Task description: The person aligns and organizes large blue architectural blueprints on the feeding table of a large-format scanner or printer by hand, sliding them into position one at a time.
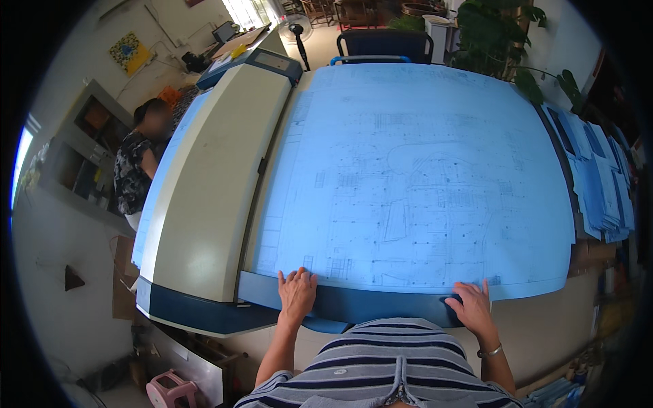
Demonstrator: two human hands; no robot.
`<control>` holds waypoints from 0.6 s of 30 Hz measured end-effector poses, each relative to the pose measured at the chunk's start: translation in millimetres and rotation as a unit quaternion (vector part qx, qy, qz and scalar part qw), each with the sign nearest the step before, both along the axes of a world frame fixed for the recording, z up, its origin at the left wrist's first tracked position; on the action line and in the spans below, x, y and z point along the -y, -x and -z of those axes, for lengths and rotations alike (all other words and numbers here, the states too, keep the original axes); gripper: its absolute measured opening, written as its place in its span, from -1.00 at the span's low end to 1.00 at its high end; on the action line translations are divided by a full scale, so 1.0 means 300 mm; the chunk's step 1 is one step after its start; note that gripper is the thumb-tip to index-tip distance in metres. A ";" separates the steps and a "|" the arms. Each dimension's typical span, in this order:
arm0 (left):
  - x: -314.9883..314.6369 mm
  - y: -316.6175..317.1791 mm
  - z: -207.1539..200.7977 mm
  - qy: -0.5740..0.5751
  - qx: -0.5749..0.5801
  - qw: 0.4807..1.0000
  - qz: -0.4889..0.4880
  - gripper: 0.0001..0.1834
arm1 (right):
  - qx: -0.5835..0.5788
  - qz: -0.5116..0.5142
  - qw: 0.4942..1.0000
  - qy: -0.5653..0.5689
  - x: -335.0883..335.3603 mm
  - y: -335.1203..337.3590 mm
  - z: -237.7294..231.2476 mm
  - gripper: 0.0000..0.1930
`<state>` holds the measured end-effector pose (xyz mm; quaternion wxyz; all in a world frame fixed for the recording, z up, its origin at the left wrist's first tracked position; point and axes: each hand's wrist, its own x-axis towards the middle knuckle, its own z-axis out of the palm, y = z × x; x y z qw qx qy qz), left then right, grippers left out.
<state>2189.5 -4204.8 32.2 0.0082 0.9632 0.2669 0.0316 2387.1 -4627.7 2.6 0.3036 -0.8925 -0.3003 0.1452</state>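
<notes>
A large blue drawing sheet (422,170) with fine printed plan lines lies spread before me, its left side at the slot of a wide beige printing machine (211,177). My left hand (297,294) rests on the near edge of the sheet, over the dark blue front rail (367,304), fingers stretched out and a little apart. Farther right, my right hand (473,307) touches the same near edge near the sheet's corner, thumb and fingers spread. Neither hand visibly grips anything. The sheet's right part hangs past the rail's end.
A person (139,160) stands beyond the machine at left. Stacks of folded blue sheets (602,180) lie at right, near a leafy plant (490,34). Behind the sheet is a dark chair (386,46); a black fan (297,44) stands beside it. A pink stool (170,389) sits lower left.
</notes>
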 end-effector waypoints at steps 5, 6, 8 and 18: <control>-0.014 0.020 0.031 -0.067 0.106 0.992 0.031 -0.68 | 0.081 0.063 0.992 -0.069 -0.024 0.020 0.037 -0.61; -0.015 0.019 0.051 -0.064 0.100 0.993 0.030 -0.68 | 0.095 0.061 0.992 -0.054 -0.023 0.022 0.052 -0.61; -0.011 -0.002 0.046 -0.057 0.087 0.994 0.027 -0.68 | 0.125 0.053 0.990 -0.023 -0.032 0.024 0.063 -0.61; 0.029 -0.026 -0.038 0.005 -0.038 0.998 -0.049 -0.58 | 0.088 0.065 0.994 -0.009 -0.021 0.023 0.072 -0.66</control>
